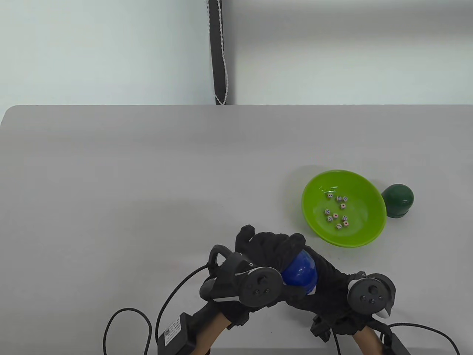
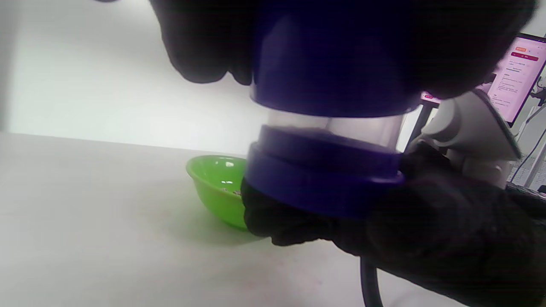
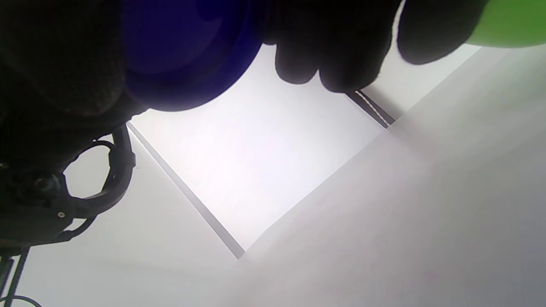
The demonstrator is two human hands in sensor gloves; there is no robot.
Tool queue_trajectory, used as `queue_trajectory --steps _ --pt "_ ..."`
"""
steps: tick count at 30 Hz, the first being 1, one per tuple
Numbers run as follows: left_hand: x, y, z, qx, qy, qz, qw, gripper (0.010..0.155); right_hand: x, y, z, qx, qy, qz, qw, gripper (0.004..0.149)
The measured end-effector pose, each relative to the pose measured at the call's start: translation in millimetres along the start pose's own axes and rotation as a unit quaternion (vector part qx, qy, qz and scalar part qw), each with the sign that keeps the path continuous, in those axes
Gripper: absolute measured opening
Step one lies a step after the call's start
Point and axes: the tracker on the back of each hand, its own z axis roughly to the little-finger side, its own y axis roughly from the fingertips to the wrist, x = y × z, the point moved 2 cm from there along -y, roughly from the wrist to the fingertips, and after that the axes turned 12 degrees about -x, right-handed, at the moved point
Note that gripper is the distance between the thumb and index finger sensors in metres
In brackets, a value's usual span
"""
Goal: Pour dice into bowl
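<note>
A blue dice cup [image 1: 301,273] is held above the table's near edge by both hands. My left hand [image 1: 273,247] grips its domed top from above. My right hand [image 1: 327,277] holds it from below and the right. In the left wrist view the blue dome [image 2: 337,64] sits over a clear band [image 2: 332,125] and a blue base [image 2: 320,175], with the right hand's fingers [image 2: 290,221] around the base. The green bowl [image 1: 364,231] stands up and to the right of the hands and holds several white dice [image 1: 337,212]. What is inside the cup is hidden.
A dark green dice cup [image 1: 397,199] stands dome up, touching the bowl's right side. Cables [image 1: 125,325] trail from the wrists along the table's near edge. A monitor [image 2: 520,68] shows in the left wrist view.
</note>
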Motion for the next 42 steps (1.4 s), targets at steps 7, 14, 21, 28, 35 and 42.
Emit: queue_trajectory --steps 7,14,21,28,35,42 --pt "16 -9 -6 0.0 -0.019 0.031 0.999 0.096 1 1 0 -0.001 0.003 0.006 1.0 0.111" --pt "22 -11 -8 -0.012 -0.027 0.056 0.998 0.095 0 1 3 -0.008 0.002 0.008 1.0 0.111" --pt "23 -10 -7 -0.013 -0.025 0.069 0.997 0.096 -1 1 3 -0.006 0.003 0.006 1.0 0.111" --pt "21 -7 -5 0.005 0.007 0.042 0.999 0.102 0 1 2 -0.002 -0.003 0.008 1.0 0.111" --pt "10 8 22 0.025 0.096 -0.006 0.995 0.103 2 1 2 -0.001 -0.007 0.016 1.0 0.111" --pt "19 35 76 0.004 0.17 -0.084 0.982 0.09 2 0 3 -0.005 -0.014 0.018 1.0 0.111"
